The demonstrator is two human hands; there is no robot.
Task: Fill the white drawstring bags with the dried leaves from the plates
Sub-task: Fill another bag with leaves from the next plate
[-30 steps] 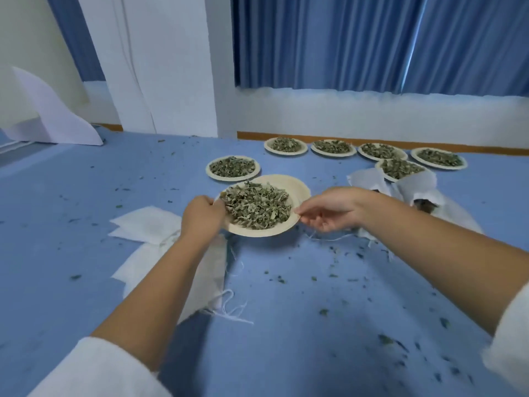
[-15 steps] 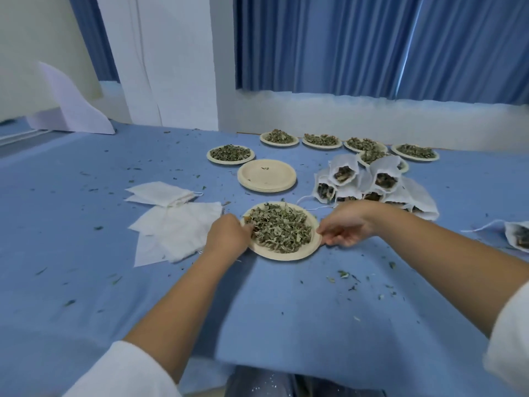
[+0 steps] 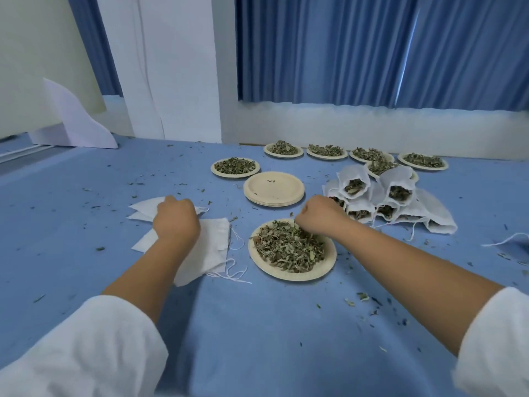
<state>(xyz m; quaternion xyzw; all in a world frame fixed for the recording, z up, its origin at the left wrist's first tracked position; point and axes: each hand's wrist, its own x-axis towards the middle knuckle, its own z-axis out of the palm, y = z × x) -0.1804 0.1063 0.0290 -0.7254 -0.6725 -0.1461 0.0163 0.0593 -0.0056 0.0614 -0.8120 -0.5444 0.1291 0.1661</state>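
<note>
Nearest on the blue worktop (image 3: 257, 325), scattered with leaf crumbs, 1 plate (image 3: 289, 277) sits heaped with dried leaves (image 3: 289, 246); judging by the height of the pile, this portion is barely started. Just left of it lie the empty bags (image 3: 206, 250), flat and white, their drawstrings trailing toward the plate.

The left grip (image 3: 176, 222) rests knuckles-up on those flat bags with its fingers curled under. The back of the hand hides the fingertips, so I cannot tell whether it has pinched a bag. The right grip (image 3: 320, 217) is curled down at the far rim of the plate, touching the top of the leaves. Whether it has closed on a pinch of them cannot be seen either.

Beyond the hands stands a stack of empty plates (image 3: 273, 189), which suggests several portions are already used up. To its right, a heap of filled bags (image 3: 372, 196) shows leaves in the open mouths, none visibly drawn tight.

Farthest back, 6 more full plates (image 3: 235, 167) wait near the wall, so most of the filling looks to be left.
</note>
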